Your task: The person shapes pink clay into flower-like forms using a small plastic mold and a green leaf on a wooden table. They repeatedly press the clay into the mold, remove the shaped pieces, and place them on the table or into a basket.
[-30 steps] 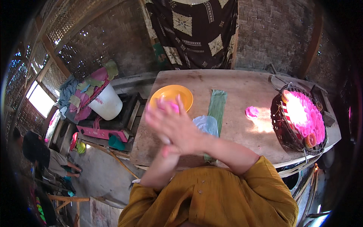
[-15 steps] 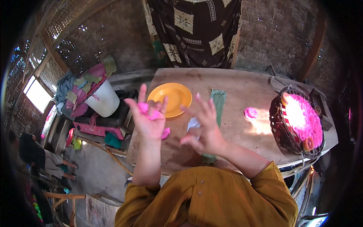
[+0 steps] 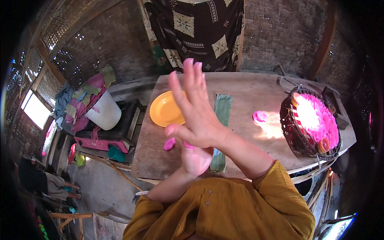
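My right hand (image 3: 197, 108) is raised over the table, its fingers stretched upward and together, the thumb to the left. Just below it, my left hand (image 3: 197, 161) is turned palm up, its fingers mostly hidden behind the right hand. A bit of pink dough (image 3: 188, 145) shows between the two palms, resting on the left. Left of the hands, another small pink dough piece (image 3: 169, 144) lies on the wooden table (image 3: 244, 160). Beyond it sits a yellow-orange plate (image 3: 162, 110), partly covered by my right hand. A green leaf-like strip (image 3: 223, 110) lies behind my right forearm.
A pink ruffled, flower-like piece (image 3: 260, 117) lies on the table to the right. Beyond it stands a dark woven basket (image 3: 289, 134) full of pink ruffled pieces. At left, a white bucket (image 3: 105, 112) with cloths stands on a pink-fronted stove (image 3: 102, 145). A person (image 3: 52, 186) is at far left.
My hands have come together: the left moved right and nearer me, and the right swung up and left over it. The pink dough in the left hand is now mostly covered.
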{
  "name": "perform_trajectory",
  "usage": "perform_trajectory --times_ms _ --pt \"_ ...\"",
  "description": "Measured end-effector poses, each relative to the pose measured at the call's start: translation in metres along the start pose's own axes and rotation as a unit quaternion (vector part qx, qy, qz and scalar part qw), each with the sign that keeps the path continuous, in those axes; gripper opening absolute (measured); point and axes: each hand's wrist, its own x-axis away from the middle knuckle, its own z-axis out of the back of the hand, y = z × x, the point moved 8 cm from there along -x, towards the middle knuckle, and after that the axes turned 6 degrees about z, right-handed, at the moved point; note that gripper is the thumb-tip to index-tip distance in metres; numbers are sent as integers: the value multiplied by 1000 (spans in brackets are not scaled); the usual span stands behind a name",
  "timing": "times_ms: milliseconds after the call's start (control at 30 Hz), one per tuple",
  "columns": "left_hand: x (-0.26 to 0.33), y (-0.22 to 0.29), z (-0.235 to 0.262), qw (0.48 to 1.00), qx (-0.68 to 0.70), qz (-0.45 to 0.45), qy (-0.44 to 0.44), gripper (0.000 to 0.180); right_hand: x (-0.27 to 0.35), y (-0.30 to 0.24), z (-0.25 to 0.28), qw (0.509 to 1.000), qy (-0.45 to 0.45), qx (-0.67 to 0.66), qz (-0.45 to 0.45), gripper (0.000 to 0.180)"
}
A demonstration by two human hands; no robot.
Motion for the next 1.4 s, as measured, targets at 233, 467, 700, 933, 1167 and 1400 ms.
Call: perform_trajectory --times_ms 233,467,700,933,1167,1400 --pt "-8 12 11 995 -63 -50 65 66 25 -11 -38 974 -166 -152 8 79" --pt "-2 -15 2 997 -48 -30 51 72 13 -3 -23 992 -90 -59 67 90" --pt "-18 1 -2 999 13 -29 34 69 21 27 -25 994 -69 -80 -2 88" --pt "-13 -1 18 996 -58 -72 20 67 36 -16 -28 977 -121 -141 103 96" --pt "-5 -18 24 998 -20 50 33 68 22 36 -12 996 -21 -57 -69 88" --pt "-19 -1 25 990 -80 -117 -4 72 35 15 -27 984 -117 -130 -25 80"
